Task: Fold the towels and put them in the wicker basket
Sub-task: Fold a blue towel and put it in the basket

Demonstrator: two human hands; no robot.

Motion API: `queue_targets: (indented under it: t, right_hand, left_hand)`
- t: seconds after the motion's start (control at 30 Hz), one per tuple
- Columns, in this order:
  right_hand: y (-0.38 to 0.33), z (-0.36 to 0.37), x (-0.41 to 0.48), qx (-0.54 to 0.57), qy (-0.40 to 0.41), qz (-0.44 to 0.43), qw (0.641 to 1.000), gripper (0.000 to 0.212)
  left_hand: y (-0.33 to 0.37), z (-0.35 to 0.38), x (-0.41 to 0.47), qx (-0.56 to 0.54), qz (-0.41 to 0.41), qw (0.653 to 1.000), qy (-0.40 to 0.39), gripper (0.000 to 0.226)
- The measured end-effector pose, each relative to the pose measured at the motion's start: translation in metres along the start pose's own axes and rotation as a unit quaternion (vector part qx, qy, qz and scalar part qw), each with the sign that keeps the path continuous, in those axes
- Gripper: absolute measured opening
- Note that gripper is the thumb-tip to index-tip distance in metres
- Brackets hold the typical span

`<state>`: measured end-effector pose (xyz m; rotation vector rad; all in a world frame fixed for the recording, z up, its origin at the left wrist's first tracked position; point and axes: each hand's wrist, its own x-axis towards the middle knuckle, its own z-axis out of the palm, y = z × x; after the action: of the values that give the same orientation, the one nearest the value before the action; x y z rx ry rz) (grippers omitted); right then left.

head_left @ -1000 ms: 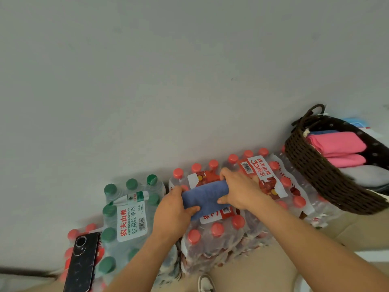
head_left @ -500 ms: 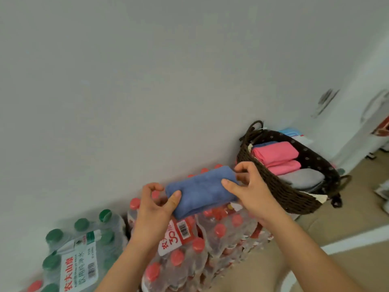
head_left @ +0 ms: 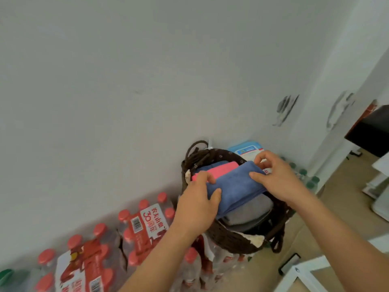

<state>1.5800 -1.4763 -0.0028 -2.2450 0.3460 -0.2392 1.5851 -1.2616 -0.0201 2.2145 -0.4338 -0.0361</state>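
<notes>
folded towel [head_left: 235, 186] over wicker basket [head_left: 231, 241] | bottle packs [head_left: 145, 226] left of basket | wall [head_left: 147, 81] behind

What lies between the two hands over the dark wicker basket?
The folded blue towel, its ends held by left hand and right hand, in the head view.

Both bare forearms extend forward from the lower edge, converging. Left grip [head_left: 197, 204]: fingers curled over the far edge of one end of the blue towel [head_left: 235, 186], thumb on top. Right grip [head_left: 277, 178]: thumb and curled fingers pinch the opposite end. The two grips are apart, not touching.
</notes>
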Motion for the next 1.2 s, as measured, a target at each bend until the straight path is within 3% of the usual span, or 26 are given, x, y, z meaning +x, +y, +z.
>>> queue_targets:
  t: [0.2,0.33,0.43,0.53,0.6,0.67,0.73,0.87,0.97,1.1,1.2]
  right_hand:
    - [0.037,0.001,0.021,-0.189,-0.068,-0.077,0.977,0.021]
    - [0.046,0.005,0.024,-0.311,-0.083,-0.131,0.938,0.01]
    - [0.039,0.004,0.023,-0.38,-0.096,-0.208,0.896,0.025]
    - [0.032,0.005,0.02,-0.358,-0.215,-0.201,0.886,0.043]
    - [0.031,0.003,0.023,-0.356,-0.247,-0.19,0.881,0.046]
    - [0.031,0.001,0.026,-0.352,-0.257,-0.187,0.88,0.046]
    - [0.031,0.0,0.025,-0.362,-0.264,-0.202,0.871,0.046]
    - [0.028,0.003,0.02,-0.372,-0.254,-0.251,0.857,0.043]
    - [0.027,0.003,0.022,-0.361,-0.244,-0.286,0.853,0.041]
    - [0.031,0.004,0.024,-0.308,-0.242,-0.312,0.866,0.032]
    - [0.033,0.007,0.024,-0.301,-0.241,-0.333,0.86,0.027]
  left_hand:
    - [0.009,0.049,0.02,0.167,-0.001,0.986,-0.012,0.026]
    - [0.006,0.061,0.022,0.252,0.007,0.968,-0.009,0.021]
    - [0.003,0.063,0.018,0.313,0.035,0.949,-0.02,0.017]
    - [0.007,0.059,0.018,0.373,0.039,0.927,-0.015,0.014]
    - [0.01,0.049,0.033,0.37,0.024,0.929,-0.014,0.019]
    - [0.008,0.041,0.061,0.338,0.045,0.94,0.019,0.023]
    - [0.002,0.039,0.094,0.32,0.034,0.947,0.004,0.024]
    - [-0.015,0.041,0.131,0.357,-0.046,0.92,-0.152,0.037]
    - [-0.022,0.038,0.136,0.277,-0.071,0.935,-0.208,0.033]
    - [-0.017,0.035,0.14,0.235,-0.058,0.958,-0.154,0.024]
    - [-0.021,0.043,0.144,0.274,-0.066,0.945,-0.165,0.024]
